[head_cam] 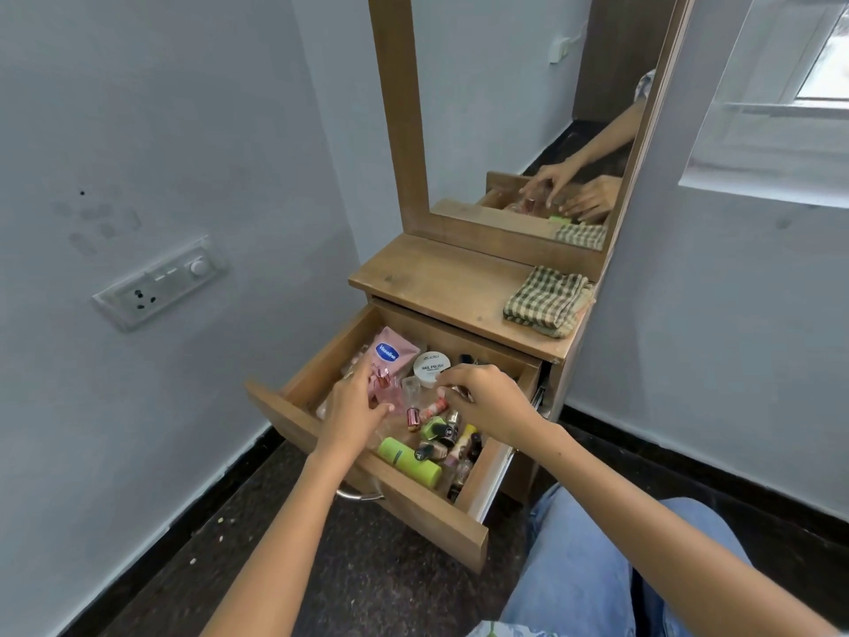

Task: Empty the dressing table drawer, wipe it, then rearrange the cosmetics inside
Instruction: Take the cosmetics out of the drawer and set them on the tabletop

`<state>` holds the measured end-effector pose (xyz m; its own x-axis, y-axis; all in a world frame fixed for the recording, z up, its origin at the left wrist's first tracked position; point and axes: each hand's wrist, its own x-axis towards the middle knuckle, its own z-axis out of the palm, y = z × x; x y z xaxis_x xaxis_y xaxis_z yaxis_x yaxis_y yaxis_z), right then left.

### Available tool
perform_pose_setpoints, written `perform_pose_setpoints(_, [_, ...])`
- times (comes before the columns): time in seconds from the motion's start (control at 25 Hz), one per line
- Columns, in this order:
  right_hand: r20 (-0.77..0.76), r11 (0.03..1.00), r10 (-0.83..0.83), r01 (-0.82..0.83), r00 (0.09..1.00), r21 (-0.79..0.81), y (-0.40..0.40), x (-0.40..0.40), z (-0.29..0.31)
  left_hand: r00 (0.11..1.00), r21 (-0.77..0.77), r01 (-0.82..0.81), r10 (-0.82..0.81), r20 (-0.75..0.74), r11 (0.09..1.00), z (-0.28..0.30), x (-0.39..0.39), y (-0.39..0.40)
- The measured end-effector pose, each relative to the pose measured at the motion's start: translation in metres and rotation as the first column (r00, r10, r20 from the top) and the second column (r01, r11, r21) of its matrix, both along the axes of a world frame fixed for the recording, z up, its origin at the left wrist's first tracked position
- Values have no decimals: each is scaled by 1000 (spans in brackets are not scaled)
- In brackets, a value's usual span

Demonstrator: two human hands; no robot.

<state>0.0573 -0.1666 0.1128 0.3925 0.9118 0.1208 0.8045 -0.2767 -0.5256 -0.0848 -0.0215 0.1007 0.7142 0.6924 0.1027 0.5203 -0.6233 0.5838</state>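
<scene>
Wooden drawer (pixel 294 383) open; left hand (pixel 351 406), right hand (pixel 487 397) loosely curled over cosmetics, grips unclear.

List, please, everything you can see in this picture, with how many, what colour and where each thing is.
drawer: one, brown wood, pulled open below the table top
Vaseline pouch: one, pink, rear left of the drawer
nail polish remover tub: one, white, rear middle of the drawer
green tube: one, lime green, front of the drawer
small bottles: several, mixed colours, front right of the drawer; count unclear
checked cloth: one, green and cream, folded on the table top
mirror: one, wood-framed, above the table top
switchboard: one, white, on the left wall
left hand: over the drawer's left side
right hand: fingers curled, over the drawer's right side
</scene>
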Motion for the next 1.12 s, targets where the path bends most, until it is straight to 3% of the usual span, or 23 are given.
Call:
perform_pose_setpoints(0.28, [-6, 998, 42, -42, 999, -41, 8, 5, -3, 997, 181, 29, -15, -77, 983, -2, 13, 3])
perform_pose_setpoints(0.6, [24, 993, 42, -39, 999, -109, 17, 11, -10, 992, 188, 69, -46, -121, 980, -6, 19, 11])
perform_pose_setpoints(0.72, [67, 989, 61, -51, 996, -142, 23, 13, -15, 998, 148, 26, -18, -60, 989, -7, 16, 12])
perform_pose_setpoints(0.88, [171, 964, 196, -158, 966, -213, 37, 11, -19, 996, 151, -57, 45, 82, 987, -3, 13, 9])
perform_pose_setpoints(1.12, [332, 870, 466, -356, 820, -341, 57, 18, -28, 986, 184, -76, 47, 157, 980, 1, 11, 2])
